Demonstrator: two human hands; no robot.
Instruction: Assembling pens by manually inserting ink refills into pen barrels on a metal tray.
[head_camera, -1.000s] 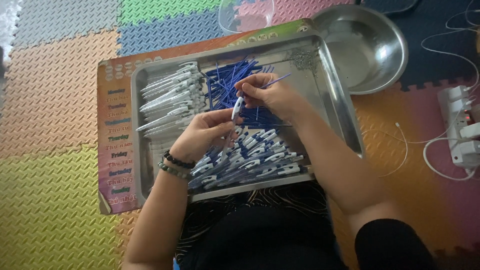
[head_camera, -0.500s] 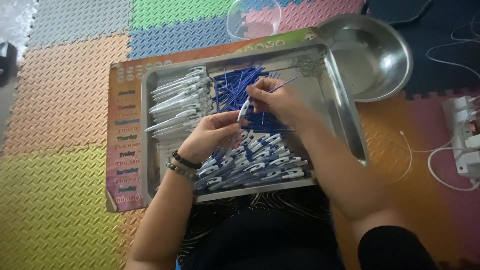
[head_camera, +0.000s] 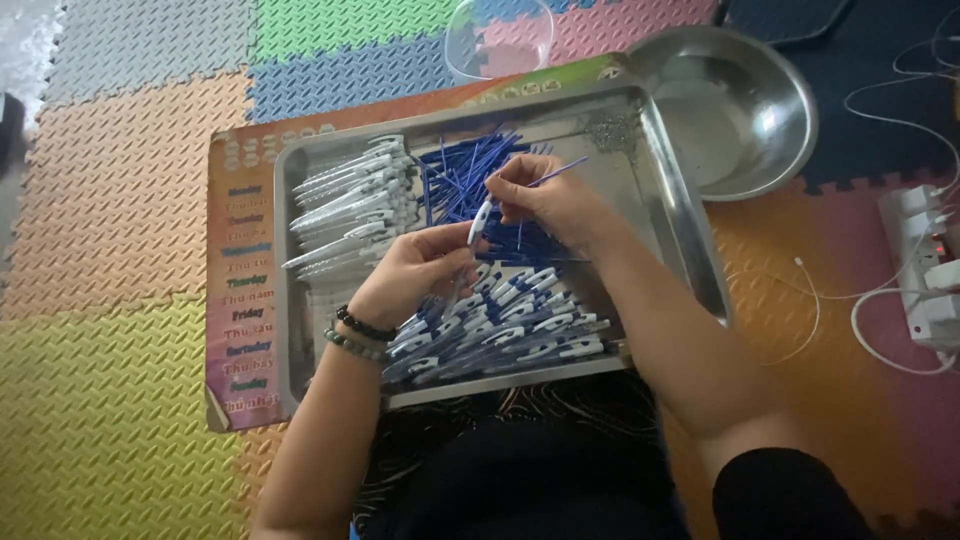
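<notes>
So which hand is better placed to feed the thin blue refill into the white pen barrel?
Right hand: it likely pinches the thin blue refill just above the white pen barrel, held by the left hand.

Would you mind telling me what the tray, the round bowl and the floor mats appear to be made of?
The tray looks like brushed steel: grey with dull reflections. The round bowl seems polished steel, with a bright highlight. The floor mats look like soft foam: matte, coloured, with an embossed tread pattern and jigsaw edges.

steel bowl (head_camera: 735, 110), power strip (head_camera: 925, 265), foam mats (head_camera: 110, 420)
</notes>
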